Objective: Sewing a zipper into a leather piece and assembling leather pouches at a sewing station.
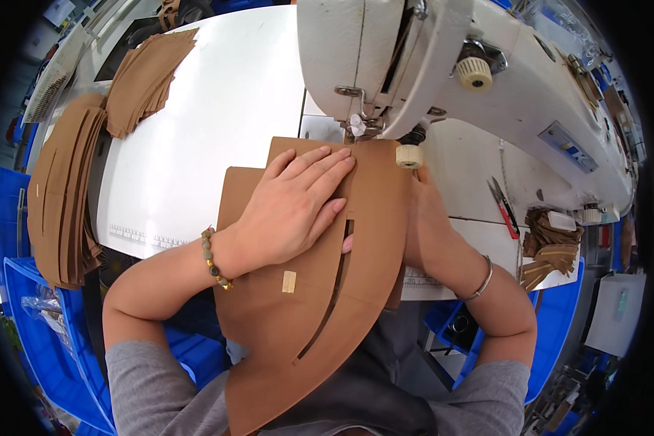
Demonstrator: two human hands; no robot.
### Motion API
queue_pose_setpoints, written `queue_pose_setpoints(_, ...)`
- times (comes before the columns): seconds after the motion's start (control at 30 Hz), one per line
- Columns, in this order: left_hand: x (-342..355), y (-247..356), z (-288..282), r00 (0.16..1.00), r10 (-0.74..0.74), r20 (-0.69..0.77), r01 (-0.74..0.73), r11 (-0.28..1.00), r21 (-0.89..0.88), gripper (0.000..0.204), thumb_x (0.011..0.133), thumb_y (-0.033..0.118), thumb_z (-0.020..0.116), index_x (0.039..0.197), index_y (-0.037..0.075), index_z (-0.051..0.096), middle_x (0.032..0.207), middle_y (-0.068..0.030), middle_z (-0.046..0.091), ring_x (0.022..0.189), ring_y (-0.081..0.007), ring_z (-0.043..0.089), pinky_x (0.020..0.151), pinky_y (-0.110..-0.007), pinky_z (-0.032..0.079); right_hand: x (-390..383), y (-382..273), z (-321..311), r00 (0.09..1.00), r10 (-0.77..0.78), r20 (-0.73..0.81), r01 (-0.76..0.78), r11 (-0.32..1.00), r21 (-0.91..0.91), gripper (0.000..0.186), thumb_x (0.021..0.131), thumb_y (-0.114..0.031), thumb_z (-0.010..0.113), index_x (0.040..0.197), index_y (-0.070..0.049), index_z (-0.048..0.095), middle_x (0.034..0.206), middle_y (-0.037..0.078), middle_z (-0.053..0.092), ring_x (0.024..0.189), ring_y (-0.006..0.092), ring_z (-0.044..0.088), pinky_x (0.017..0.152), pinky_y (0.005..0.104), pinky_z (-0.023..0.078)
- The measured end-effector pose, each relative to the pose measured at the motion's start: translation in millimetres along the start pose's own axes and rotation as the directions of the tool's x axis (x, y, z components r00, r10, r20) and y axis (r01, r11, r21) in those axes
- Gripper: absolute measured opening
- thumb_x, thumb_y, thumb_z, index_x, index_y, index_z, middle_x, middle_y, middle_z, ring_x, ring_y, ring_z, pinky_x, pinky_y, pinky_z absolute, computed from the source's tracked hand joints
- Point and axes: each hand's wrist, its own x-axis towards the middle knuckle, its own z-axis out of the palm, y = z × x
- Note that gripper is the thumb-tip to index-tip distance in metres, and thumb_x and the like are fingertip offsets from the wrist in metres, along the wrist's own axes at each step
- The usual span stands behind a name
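Observation:
A brown fabric panel (269,320) with a long curved slit lies under the sewing machine's needle area (357,129) and hangs over the table's front edge. My left hand (294,200) rests palm down on it, fingers stretched out toward the presser foot. At the panel's right edge is my right hand (425,218), partly beneath the fabric, with most of its fingers hidden. A fingertip (347,244) shows through the slit, apparently from underneath. A small pale tag (289,282) sits on the panel, left of the slit.
The white sewing machine (501,80) spans the upper right. Red-handled snips (506,209) lie right of my right hand, near brown scraps (552,236). Stacks of brown cut pieces (62,196) (149,80) stand at left. Blue bins (51,341) flank the white table (196,109).

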Motion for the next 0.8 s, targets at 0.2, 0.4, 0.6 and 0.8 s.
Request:
queue_pose_setpoints(0.2, 0.4, -1.5, 2.0, 1.0, -0.018, 0.017, 0.018, 1.0, -0.009, 0.052, 0.102, 0.022, 0.057, 0.148, 0.0, 0.049, 0.151, -0.0164, 0.053, 0.142, -0.0349, 0.047, 0.119, -0.051, 0.033, -0.2, -1.7, -0.1, 0.999, 0.002, 0.035, 0.0, 0.997, -0.077, 0.087, 0.083, -0.073, 0.063, 0.145, -0.012, 0.057, 0.149, 0.013, 0.057, 0.142, 0.0316, 0.049, 0.122, 0.0602, 0.024)
queue_pose_setpoints(0.4, 3.6, -5.3, 4.6, 0.998, -0.041, 0.037, 0.042, 0.999, -0.015, 0.048, 0.102, 0.022, 0.057, 0.145, 0.001, 0.051, 0.152, -0.0159, 0.051, 0.145, -0.0357, 0.044, 0.121, -0.055, 0.031, 0.1, -1.6, 0.7, 0.999, -0.032, -0.025, 0.03, 0.996, -0.087, 0.086, 0.082, -0.072, 0.064, 0.143, -0.011, 0.059, 0.148, 0.013, 0.058, 0.14, 0.0315, 0.051, 0.121, 0.0617, 0.025)
queue_pose_setpoints(0.6, 9.2, -19.0, 7.3, 0.999, -0.039, 0.014, 0.04, 0.998, -0.044, 0.044, 0.103, 0.022, 0.057, 0.142, 0.002, 0.054, 0.149, -0.0166, 0.053, 0.144, -0.0368, 0.045, 0.122, -0.055, 0.03, -0.7, -0.5, 0.7, 1.0, -0.02, -0.019, 0.019, 0.998, -0.064, 0.068, 0.085, -0.054, 0.069, 0.138, -0.011, 0.064, 0.14, 0.017, 0.062, 0.134, 0.0346, 0.055, 0.118, 0.0636, 0.029)
queue_pose_setpoints(0.8, 27.8, -40.6, 11.4, 0.993, -0.011, -0.117, 0.011, 1.0, -0.001, 0.034, 0.101, 0.022, 0.06, 0.126, 0.0, 0.063, 0.131, -0.02, 0.062, 0.13, -0.0387, 0.054, 0.112, -0.052, 0.04, -1.3, 1.2, 0.6, 0.997, -0.069, -0.04, 0.067, 0.996, -0.054, 0.061, 0.081, -0.034, 0.072, 0.138, -0.011, 0.064, 0.128, 0.015, 0.067, 0.12, 0.0361, 0.061, 0.116, 0.0666, 0.031)
